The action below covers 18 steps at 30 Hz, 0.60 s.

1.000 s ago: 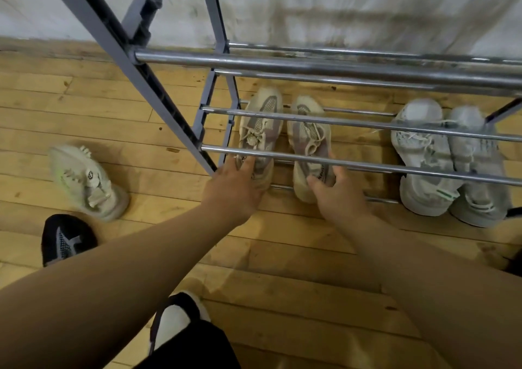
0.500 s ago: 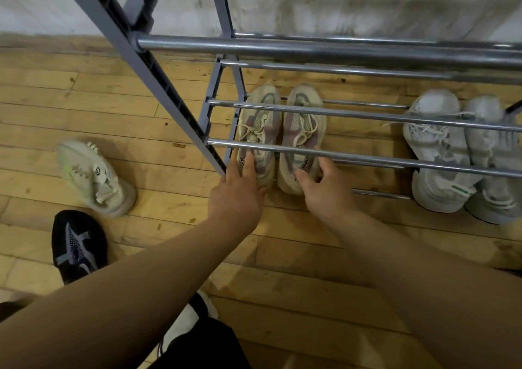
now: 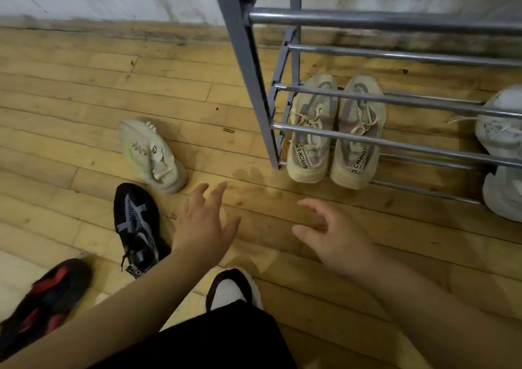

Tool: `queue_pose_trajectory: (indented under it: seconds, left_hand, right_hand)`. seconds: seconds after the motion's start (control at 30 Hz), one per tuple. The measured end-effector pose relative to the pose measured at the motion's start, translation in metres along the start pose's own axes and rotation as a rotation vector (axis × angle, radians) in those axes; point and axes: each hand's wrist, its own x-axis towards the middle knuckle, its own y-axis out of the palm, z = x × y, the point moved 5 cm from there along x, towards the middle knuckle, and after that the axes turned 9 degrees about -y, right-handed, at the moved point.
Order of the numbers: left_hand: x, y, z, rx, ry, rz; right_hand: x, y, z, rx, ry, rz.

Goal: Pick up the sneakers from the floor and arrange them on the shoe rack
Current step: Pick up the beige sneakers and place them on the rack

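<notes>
Two tan sneakers (image 3: 334,131) are seen side by side on the bottom bars of the shoe rack (image 3: 395,145), heels at its front edge. The left hand (image 3: 204,227) and right hand (image 3: 336,235), touching them before, are now held spread over bare floor (image 3: 268,199), empty.

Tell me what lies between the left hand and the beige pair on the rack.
Only bare wooden floor, in the head view, between the left hand and the beige pair; no shoe there.

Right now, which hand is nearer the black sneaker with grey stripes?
Left. The left hand hovers just right of the black sneaker; the right hand is farther right.
</notes>
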Motion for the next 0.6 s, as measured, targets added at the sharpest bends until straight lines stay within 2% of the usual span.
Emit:
queue_pose_trajectory:
  seconds: [0.13,0.27,0.37,0.47,0.6]
  left_hand:
    - [0.053,-0.024,0.052,0.023,-0.210,-0.071]
    - [0.112,-0.034,0.083,-0.047,-0.404,0.039]
    - [0.133,-0.029,0.078,-0.130,-0.319,0.120]
    - [0.130,-0.028,0.073,-0.161,-0.289,0.112]
    - [0.088,-0.044,0.071,-0.433,-0.207,0.058]
  right_hand:
    - [0.039,0.042,0.047,-0.033,-0.058,0.117]
    - [0.065,0.066,0.080,-0.062,-0.083,0.160]
    - [0.073,0.073,0.086,-0.039,-0.040,0.173]
    - [0.072,0.068,0.090,-0.035,-0.017,0.161]
    - [0.068,0.055,0.106,-0.125,-0.054,0.173]
